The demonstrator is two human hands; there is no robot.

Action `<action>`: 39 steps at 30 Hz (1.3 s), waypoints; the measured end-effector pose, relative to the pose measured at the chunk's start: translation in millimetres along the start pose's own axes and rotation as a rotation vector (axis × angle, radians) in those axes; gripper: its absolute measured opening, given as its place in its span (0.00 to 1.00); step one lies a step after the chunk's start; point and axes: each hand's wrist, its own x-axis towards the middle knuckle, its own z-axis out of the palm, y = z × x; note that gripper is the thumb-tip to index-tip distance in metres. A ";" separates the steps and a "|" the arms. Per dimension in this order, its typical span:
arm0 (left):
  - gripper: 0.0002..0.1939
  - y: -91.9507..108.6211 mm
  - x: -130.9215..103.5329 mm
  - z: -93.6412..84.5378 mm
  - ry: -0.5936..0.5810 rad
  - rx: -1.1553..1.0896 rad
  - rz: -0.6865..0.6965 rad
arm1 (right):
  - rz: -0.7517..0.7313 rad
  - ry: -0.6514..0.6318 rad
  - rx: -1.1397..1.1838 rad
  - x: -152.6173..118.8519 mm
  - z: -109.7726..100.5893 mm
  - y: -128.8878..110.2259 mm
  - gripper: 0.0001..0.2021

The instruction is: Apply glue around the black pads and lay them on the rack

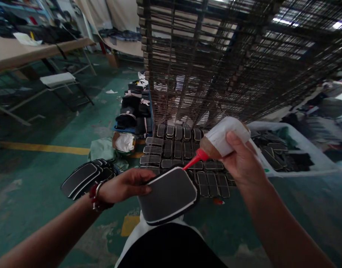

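My left hand [129, 186] grips the left edge of a dark rounded panel [168, 195], thumb on top, just above my lap. A white line, apparently glue, runs along the panel's border. In my right hand [240, 160] is a glue bottle [223, 136] wrapped in white, tipped downward. Its red nozzle [197, 158] points at the panel's far edge and seems to touch the white line there. To the left of my left hand lies a stack of similar dark panels [81, 178]. More panels with pale outlines [178, 149] lie in rows on a wire rack in front.
Tall wire racks [229, 56] lean over the right side. A white bin [313, 173] with dark pieces stands at right. Behind the rows sits a blue crate [118, 129] of dark bundles. A table [9, 56] and a stool [58, 79] stand at left.
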 end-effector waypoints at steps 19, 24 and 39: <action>0.09 5.5 -3.1 -7.2 -0.020 -0.004 -0.011 | -0.012 -0.026 -0.043 -4.4 3.9 8.6 0.15; 0.12 9.1 -3.7 -10.2 -0.007 -0.017 0.004 | 0.018 -0.012 -0.080 -7.0 1.5 10.3 0.16; 0.13 9.0 -1.6 -18.4 0.102 -0.047 0.013 | 0.122 0.033 -0.016 -15.5 -9.2 13.7 0.19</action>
